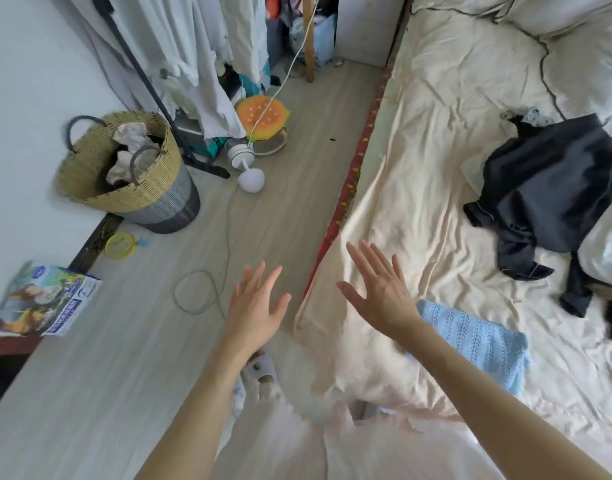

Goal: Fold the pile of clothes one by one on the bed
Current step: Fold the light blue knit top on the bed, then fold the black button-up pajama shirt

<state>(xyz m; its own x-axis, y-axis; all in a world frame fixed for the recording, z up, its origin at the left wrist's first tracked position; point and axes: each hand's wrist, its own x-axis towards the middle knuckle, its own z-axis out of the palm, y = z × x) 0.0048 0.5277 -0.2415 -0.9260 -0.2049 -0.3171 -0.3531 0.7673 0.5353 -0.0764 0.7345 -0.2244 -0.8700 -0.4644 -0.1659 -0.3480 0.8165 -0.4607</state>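
Fingers spread, dark clothes well apart.

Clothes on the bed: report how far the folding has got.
Done: the light blue knit lies flat and squared on the bed, apparently folded. In hand: nothing; left hand and right hand are open, fingers spread. Left: the dark garments lie crumpled in a heap farther up the bed.

Two hands; one basket; one dark clothes pile; one blue knit.
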